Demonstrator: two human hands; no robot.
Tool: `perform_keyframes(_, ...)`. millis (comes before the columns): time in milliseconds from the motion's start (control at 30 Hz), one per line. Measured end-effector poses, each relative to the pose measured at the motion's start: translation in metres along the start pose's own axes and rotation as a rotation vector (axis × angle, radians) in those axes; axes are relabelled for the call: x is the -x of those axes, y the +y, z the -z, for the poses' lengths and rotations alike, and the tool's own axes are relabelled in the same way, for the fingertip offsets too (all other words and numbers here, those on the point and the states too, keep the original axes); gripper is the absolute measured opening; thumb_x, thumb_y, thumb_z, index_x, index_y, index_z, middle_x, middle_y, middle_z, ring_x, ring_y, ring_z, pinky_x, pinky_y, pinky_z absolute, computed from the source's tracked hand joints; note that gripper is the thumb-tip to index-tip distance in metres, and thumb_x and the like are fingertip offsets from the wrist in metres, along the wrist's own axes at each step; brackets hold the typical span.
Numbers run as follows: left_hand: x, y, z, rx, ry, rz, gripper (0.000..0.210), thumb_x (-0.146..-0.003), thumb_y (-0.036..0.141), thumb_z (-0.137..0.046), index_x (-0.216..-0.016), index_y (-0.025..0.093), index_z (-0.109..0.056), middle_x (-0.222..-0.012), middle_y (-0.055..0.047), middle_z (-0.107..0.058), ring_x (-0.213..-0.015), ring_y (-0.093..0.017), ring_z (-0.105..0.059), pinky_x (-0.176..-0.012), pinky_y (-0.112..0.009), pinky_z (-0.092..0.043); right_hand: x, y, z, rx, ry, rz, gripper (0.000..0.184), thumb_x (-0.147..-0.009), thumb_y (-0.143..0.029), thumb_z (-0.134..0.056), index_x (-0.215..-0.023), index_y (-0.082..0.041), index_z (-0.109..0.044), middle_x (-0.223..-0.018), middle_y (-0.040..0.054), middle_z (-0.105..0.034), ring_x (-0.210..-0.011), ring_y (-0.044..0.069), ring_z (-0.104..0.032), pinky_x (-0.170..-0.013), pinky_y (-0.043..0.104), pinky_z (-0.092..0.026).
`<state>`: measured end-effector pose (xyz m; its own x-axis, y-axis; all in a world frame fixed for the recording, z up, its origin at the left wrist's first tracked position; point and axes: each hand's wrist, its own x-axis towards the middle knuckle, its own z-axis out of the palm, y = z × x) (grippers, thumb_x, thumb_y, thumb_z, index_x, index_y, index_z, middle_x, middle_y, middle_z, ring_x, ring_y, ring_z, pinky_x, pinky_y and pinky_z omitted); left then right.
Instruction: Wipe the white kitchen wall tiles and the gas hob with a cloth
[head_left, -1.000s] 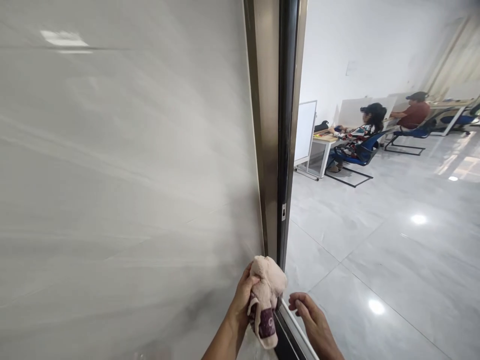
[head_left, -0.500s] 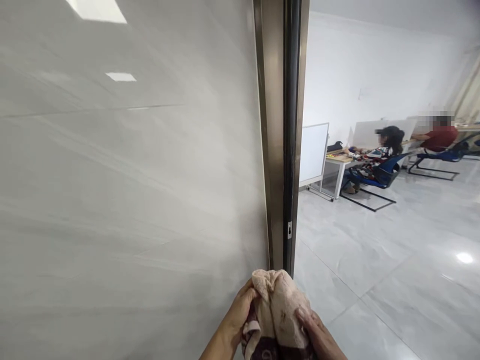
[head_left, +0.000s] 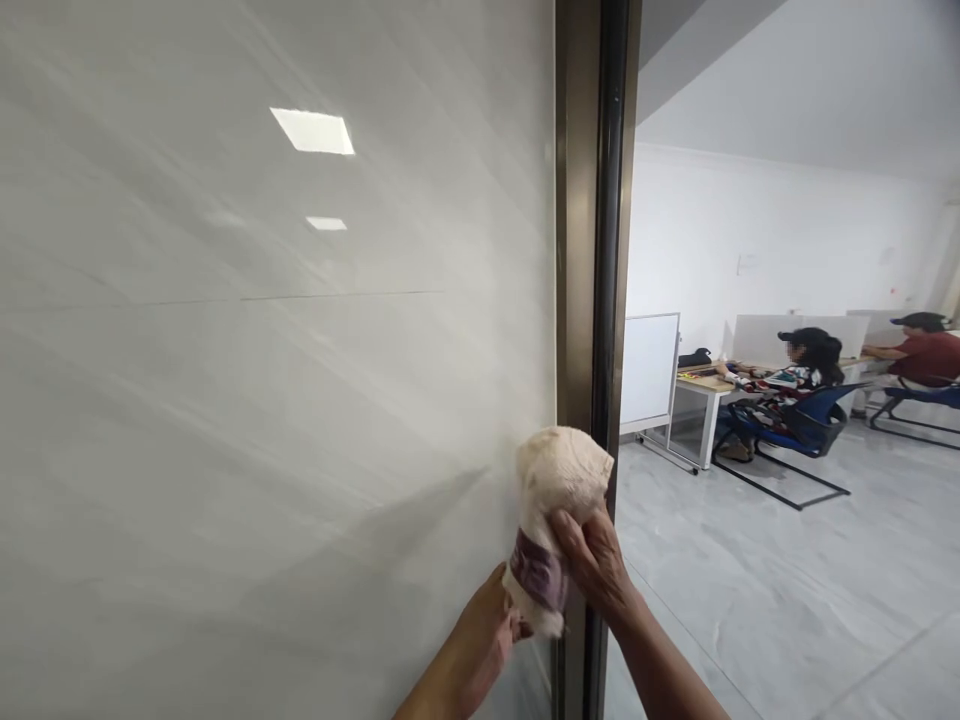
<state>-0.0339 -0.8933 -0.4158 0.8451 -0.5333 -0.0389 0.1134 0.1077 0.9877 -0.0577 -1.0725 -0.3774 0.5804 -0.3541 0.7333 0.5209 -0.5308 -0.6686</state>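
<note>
A bunched cream towel (head_left: 562,475) with a purple band is held up in front of the brown metal door frame (head_left: 577,300). My right hand (head_left: 596,560) is closed on its right side, thumb across the front. Lower down, my left hand (head_left: 491,625) has its fingers curled at the towel's bottom end, partly hidden behind the cloth. The towel's top lies over the frame's edge; whether it presses on the metal I cannot tell.
Glossy grey tiled wall (head_left: 262,420) fills the left side. Through the doorway, beyond a grey tiled floor (head_left: 735,580), stand a whiteboard (head_left: 649,370) and a desk (head_left: 701,383). Two people sit there, one on a blue chair (head_left: 806,425).
Both hands have raised the towel up against the door frame, and it is bunched differently, with the right hand now higher than the left. The view has tilted upward.
</note>
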Motion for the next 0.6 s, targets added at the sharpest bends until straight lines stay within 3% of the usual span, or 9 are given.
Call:
perform_keyframes(67, 0.006, -0.005, 0.021, -0.071, -0.014, 0.03, 0.071, -0.071, 0.08, -0.076, -0.121, 0.03, -0.075, -0.118, -0.01, -0.077, -0.107, -0.031, -0.073, -0.103, -0.05, -0.051, -0.031, 0.011, -0.007, 0.346, 0.04, 0.166, 0.063, -0.1, -0.073, -0.047, -0.087, -0.018, -0.074, -0.102, 0.0149, -0.069, -0.107, 0.032, -0.059, -0.106, 0.048, -0.043)
perform_keyframes(133, 0.014, -0.009, 0.045, -0.17, -0.016, 0.014, 0.077, -0.07, 0.082, -0.076, -0.123, 0.027, -0.073, -0.121, -0.011, -0.076, -0.107, -0.028, -0.072, -0.105, -0.045, -0.049, -0.053, 0.028, -0.014, 0.542, 0.052, 0.203, 0.063, -0.1, -0.07, -0.045, -0.079, -0.018, -0.072, -0.091, 0.0162, -0.069, -0.097, 0.031, -0.061, -0.1, 0.046, -0.044)
perform_keyframes(233, 0.028, -0.009, 0.08, -0.31, 0.009, -0.067, 0.077, -0.072, 0.085, -0.071, -0.123, 0.027, -0.073, -0.121, -0.011, -0.075, -0.109, -0.028, -0.071, -0.105, -0.041, -0.051, -0.07, 0.05, -0.016, 0.591, 0.051, 0.204, 0.054, -0.095, -0.066, -0.054, -0.075, -0.019, -0.071, -0.071, 0.0133, -0.063, -0.081, 0.028, -0.062, -0.085, 0.039, -0.047)
perform_keyframes(367, 0.046, 0.019, 0.128, -0.555, 0.209, -0.206, 0.059, -0.078, 0.08, -0.067, -0.105, 0.029, -0.079, -0.114, -0.008, -0.079, -0.112, -0.029, -0.071, -0.106, -0.04, -0.054, -0.093, 0.049, -0.011, 0.633, 0.181, 0.207, 0.043, -0.087, -0.06, -0.062, -0.082, -0.018, -0.07, -0.077, 0.0159, -0.065, -0.088, 0.033, -0.063, -0.09, 0.045, -0.047)
perform_keyframes(500, 0.067, 0.079, 0.176, -0.894, 0.427, -0.673, 0.036, -0.096, 0.057, -0.056, -0.108, 0.031, -0.078, -0.117, -0.006, -0.078, -0.112, -0.024, -0.072, -0.104, -0.038, -0.057, -0.16, 0.009, -0.003, 0.641, 0.41, 0.199, 0.058, -0.087, -0.065, -0.061, -0.109, -0.011, -0.062, -0.11, 0.0268, -0.063, -0.116, 0.043, -0.055, -0.102, 0.059, -0.043)
perform_keyframes(600, 0.077, 0.124, 0.205, -1.183, 0.655, -1.032, 0.026, -0.1, 0.039, -0.055, -0.112, 0.029, -0.076, -0.124, -0.008, -0.073, -0.118, -0.024, -0.068, -0.106, -0.042, -0.055, -0.231, -0.038, 0.008, 0.615, 0.505, 0.256, 0.065, -0.085, -0.065, -0.065, -0.119, -0.011, -0.052, -0.127, 0.0258, -0.055, -0.125, 0.043, -0.048, -0.108, 0.061, -0.04)
